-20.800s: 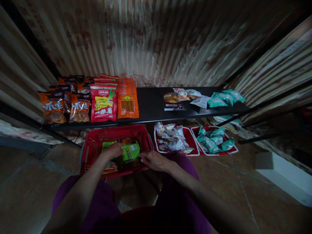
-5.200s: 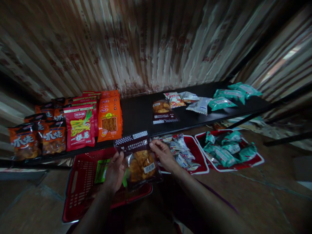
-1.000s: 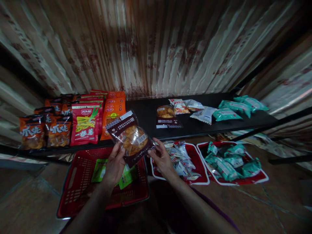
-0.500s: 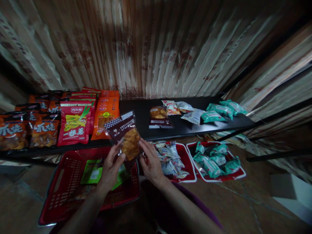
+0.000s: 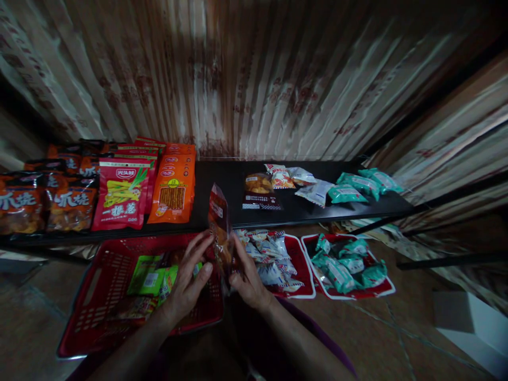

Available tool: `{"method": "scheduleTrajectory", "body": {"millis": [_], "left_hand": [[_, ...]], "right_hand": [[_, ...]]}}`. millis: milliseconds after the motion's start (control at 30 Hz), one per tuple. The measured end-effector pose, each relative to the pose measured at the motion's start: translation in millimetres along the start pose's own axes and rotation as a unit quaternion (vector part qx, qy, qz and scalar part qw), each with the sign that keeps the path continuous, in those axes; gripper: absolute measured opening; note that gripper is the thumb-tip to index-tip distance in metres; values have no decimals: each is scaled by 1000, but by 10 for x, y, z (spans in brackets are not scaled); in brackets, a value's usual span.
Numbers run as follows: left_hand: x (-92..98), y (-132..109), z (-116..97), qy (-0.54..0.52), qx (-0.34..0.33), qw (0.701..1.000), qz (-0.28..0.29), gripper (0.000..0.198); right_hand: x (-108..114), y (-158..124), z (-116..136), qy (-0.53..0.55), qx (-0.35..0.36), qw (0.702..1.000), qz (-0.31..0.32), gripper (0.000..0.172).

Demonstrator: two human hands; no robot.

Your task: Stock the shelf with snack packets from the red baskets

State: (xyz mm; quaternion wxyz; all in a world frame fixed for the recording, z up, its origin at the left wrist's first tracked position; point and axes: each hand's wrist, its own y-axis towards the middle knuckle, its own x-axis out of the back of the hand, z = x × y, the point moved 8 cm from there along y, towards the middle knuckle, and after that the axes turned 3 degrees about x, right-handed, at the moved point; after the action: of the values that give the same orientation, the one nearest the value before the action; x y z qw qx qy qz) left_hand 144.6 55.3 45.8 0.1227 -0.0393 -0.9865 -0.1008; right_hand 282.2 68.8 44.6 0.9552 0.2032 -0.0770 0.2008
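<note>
A brown snack bag [image 5: 222, 238] with a clear part stands nearly edge-on in front of me, above the gap between the baskets. My right hand [image 5: 248, 275] grips its right side near the lower end, thumb toward me. To its left is my left hand [image 5: 192, 272], thumb and fingers apart, with the fingertips close to the bag's edge; whether they touch it is hard to see. Another brown snack bag [image 5: 260, 191] of similar look lies flat on the black shelf [image 5: 222, 174]. Below my left hand is a red basket [image 5: 95, 296] holding green packets [image 5: 148, 278].
Orange-black bags [image 5: 71, 203], red bags [image 5: 123, 196] and orange bags [image 5: 172, 185] stand at the shelf's left. White packets [image 5: 315, 191] and teal packets [image 5: 347, 193] lie at its right. Two smaller baskets hold white packets [image 5: 273, 264] and teal packets [image 5: 337, 270]. A white box [image 5: 472, 323] is at right.
The brown snack bag has turned from facing me to nearly edge-on. My left hand has let go of its side and opened, while my right hand keeps its grip.
</note>
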Motion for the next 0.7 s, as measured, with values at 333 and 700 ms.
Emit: {"method": "scheduleTrajectory", "body": {"millis": [333, 700], "left_hand": [[-22, -24, -104, 172, -78, 981, -48, 47], [-100, -165, -216, 330, -169, 924, -93, 56]], "right_hand": [[-153, -15, -9, 218, -109, 969, 38, 98], [-64, -145, -495, 337, -230, 908, -98, 61]]}}
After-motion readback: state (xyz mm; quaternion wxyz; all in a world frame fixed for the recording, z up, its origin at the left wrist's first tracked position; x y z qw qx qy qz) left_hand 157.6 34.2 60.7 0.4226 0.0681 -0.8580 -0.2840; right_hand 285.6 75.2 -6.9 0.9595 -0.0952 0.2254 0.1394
